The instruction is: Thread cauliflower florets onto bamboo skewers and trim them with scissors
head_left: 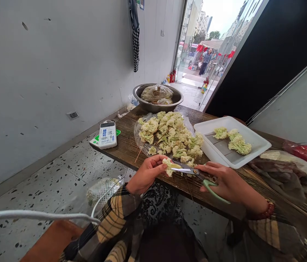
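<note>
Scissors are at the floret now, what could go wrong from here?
1. The scissors in the right hand lie with their blades against the cauliflower floret, close to the fingertips of the left hand; a slip might nick them.
2. The white device sits right at the corner of the table; a knock might send it off.
</note>
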The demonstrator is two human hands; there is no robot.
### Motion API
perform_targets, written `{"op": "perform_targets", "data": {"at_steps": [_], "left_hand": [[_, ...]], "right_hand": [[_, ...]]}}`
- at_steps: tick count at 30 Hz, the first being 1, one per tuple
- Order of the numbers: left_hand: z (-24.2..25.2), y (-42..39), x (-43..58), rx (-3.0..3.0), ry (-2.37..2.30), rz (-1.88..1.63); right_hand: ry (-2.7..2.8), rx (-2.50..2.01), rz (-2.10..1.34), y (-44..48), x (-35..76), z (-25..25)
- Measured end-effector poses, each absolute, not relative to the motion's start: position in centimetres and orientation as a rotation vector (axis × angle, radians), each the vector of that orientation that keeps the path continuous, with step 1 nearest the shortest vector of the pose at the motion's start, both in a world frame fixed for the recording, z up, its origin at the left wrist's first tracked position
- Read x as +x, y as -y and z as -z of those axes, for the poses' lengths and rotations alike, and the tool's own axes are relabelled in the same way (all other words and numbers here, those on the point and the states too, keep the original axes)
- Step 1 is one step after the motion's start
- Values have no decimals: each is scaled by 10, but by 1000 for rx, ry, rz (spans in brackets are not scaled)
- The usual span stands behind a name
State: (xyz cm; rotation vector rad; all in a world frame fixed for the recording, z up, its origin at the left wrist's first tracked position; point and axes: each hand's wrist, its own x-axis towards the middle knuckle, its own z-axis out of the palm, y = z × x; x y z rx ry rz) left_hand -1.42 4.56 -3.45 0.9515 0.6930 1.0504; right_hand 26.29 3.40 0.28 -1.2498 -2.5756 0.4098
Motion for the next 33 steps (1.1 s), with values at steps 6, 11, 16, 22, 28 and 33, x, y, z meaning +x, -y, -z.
{"op": "perform_targets", "data": {"at_steps": [6, 11, 16, 22, 28, 33], "left_hand": [[36, -45, -15, 941, -688, -1059], [38, -47, -15, 896, -693, -1060], [39, -48, -15, 887, -682, -1046], [35, -48, -15, 1017, -734, -1179], [36, -47, -5, 1091, -864, -1343], [37, -43, 4, 1012, -814, -1400]], "right_hand": [[2581, -1254, -455, -38, 262, -6], [2592, -1293, -482, -38, 262, -4], [2565, -1290, -477, -39, 261, -2], [2288, -1384, -345, -38, 265, 8], [2245, -1437, -391, -22, 250, 19], [2195, -1470, -425, -15, 232, 24]]}}
